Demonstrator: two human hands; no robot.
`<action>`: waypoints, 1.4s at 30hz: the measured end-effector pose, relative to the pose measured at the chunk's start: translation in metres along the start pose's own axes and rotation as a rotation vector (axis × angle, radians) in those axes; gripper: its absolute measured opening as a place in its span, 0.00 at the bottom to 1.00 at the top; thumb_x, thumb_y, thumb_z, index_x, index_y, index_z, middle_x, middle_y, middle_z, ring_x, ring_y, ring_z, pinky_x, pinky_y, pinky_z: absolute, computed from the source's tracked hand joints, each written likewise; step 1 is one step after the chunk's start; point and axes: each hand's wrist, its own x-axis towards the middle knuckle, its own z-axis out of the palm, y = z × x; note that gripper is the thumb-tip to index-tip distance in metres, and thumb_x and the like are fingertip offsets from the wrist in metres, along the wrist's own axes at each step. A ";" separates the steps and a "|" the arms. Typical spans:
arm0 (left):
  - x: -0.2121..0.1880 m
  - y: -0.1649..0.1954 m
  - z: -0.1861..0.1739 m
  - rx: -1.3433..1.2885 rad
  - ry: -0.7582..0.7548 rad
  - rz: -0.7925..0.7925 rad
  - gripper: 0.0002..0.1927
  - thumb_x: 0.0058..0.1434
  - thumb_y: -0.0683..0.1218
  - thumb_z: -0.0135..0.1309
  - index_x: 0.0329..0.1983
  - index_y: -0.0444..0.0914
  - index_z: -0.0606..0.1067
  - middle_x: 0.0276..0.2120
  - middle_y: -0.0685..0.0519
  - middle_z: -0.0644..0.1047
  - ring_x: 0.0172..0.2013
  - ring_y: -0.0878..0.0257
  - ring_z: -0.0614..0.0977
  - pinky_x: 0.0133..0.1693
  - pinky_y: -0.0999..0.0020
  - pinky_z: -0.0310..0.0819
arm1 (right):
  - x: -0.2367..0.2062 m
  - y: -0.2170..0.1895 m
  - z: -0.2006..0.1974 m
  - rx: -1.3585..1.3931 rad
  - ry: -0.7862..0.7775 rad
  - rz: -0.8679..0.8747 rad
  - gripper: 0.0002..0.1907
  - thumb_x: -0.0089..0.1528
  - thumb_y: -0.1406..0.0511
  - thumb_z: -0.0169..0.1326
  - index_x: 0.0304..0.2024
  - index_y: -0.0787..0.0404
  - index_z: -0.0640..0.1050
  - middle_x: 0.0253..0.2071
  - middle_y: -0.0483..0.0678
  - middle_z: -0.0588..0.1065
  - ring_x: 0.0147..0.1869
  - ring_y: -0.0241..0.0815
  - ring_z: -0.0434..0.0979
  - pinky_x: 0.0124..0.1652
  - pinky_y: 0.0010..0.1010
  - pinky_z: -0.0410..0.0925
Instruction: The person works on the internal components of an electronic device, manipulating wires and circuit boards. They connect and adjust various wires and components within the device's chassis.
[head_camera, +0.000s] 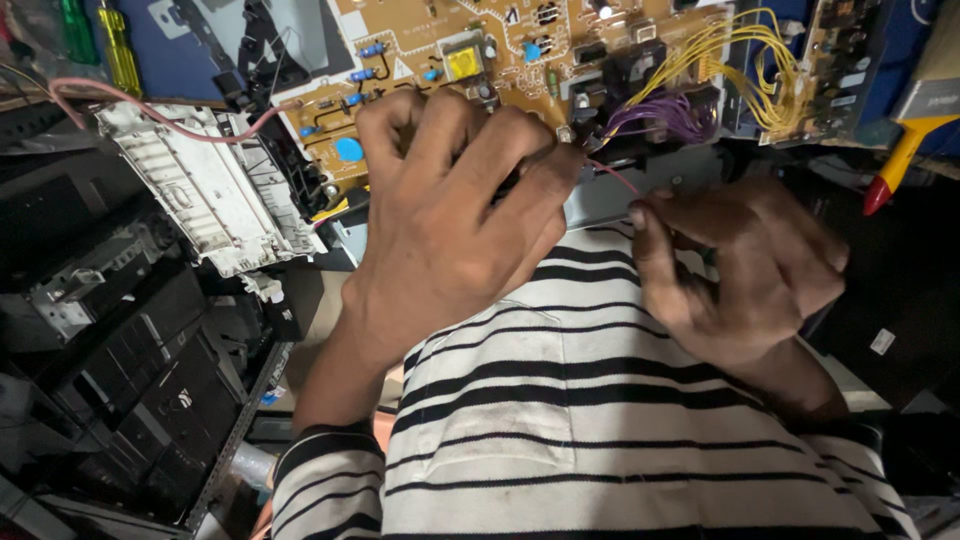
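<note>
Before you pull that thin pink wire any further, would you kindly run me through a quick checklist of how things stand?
1. Right hand pinching the pink wire: ok.
2. Left hand braced at the edge of the tan circuit board: ok.
3. What the left hand's fingertips grip: cannot tell, hidden.
4. Pink wire straight between the hands, free of snags: ok.
5. Yellow wire bundle and purple wires apart from the pink wire: ok.

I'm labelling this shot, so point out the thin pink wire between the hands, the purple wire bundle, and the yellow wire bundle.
pink wire (612, 176), head view, bare stretch between the hands.
purple wire bundle (665, 113), head view, middle of the loop.
yellow wire bundle (752, 72), head view, middle of the strands.
</note>
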 end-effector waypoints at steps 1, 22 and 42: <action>0.000 0.000 0.000 -0.002 -0.004 -0.002 0.17 0.62 0.45 0.66 0.52 0.40 0.77 0.47 0.56 0.71 0.47 0.55 0.70 0.51 0.54 0.54 | 0.000 0.000 0.000 -0.001 0.005 0.000 0.07 0.67 0.70 0.66 0.38 0.68 0.80 0.33 0.52 0.77 0.30 0.39 0.76 0.24 0.26 0.65; -0.002 0.000 0.006 0.073 0.054 0.021 0.12 0.62 0.42 0.62 0.49 0.40 0.79 0.46 0.57 0.71 0.47 0.57 0.72 0.53 0.53 0.55 | 0.040 -0.012 -0.019 -0.201 -0.141 -0.082 0.07 0.67 0.69 0.67 0.45 0.67 0.83 0.36 0.50 0.73 0.28 0.35 0.69 0.26 0.25 0.61; -0.016 -0.006 0.035 -0.001 0.222 0.089 0.10 0.63 0.40 0.58 0.47 0.36 0.79 0.55 0.53 0.71 0.58 0.59 0.69 0.54 0.51 0.56 | 0.091 -0.011 -0.042 -0.242 -0.699 -0.099 0.05 0.70 0.71 0.57 0.47 0.67 0.79 0.38 0.53 0.74 0.34 0.39 0.73 0.34 0.27 0.65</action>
